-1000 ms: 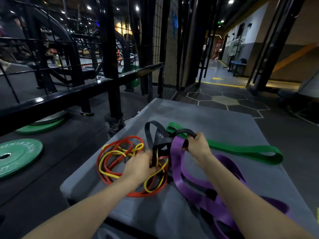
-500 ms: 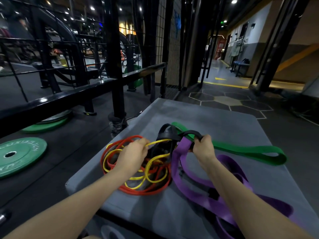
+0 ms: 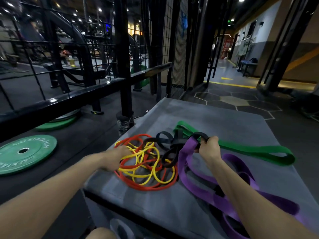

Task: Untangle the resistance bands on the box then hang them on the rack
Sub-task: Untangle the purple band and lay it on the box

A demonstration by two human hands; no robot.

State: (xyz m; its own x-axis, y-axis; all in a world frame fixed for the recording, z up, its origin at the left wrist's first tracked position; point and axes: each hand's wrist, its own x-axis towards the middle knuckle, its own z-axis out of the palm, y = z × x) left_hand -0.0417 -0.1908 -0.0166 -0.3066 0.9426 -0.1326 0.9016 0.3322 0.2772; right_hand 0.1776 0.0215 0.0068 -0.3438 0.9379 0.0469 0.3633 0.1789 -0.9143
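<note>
Gripping the black band [image 3: 198, 135] together with the purple band [image 3: 188, 149], the right hand [image 3: 208, 147] was curled tight above the grey box [image 3: 215, 121]. The yellow band [image 3: 146, 163] was touched by the left hand [image 3: 115, 157]; its grasp could not be told. The red band [image 3: 148, 187] and green band [image 3: 250, 150] were left lying on the box.

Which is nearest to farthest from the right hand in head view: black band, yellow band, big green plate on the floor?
From the right hand:
1. black band, pinched in the fingers at its top loop.
2. yellow band, in the tangle to its left, under the left hand.
3. green plate, on the floor far left, off the box.
</note>
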